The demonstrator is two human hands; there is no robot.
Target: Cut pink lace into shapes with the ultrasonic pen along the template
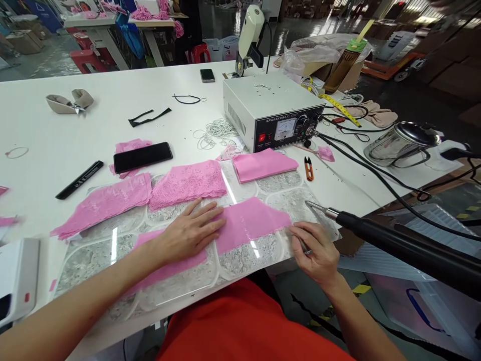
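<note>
My left hand (193, 228) lies flat with fingers stretched over pink fabric on a clear, marble-patterned mat. One smooth pink fabric piece (253, 225) spreads to the right of its fingertips, and another pink piece (176, 265) is partly under the hand and forearm. My right hand (315, 248) is closed at the right corner of the smooth piece, fingertips touching its edge. A small dark metallic thing shows between its fingers, too hidden to name. Beyond the hands lie two pink lace pieces (188, 183) (108, 203) and a folded pink stack (265, 164).
A soldering-iron-like tool (361, 223) juts in from the right, tip close above my right hand. Behind the fabric stand a metal control box (278, 108), orange thread snips (308, 169), a black phone (143, 157) and a black marker-like stick (79, 179). A glass pitcher (398, 144) stands right.
</note>
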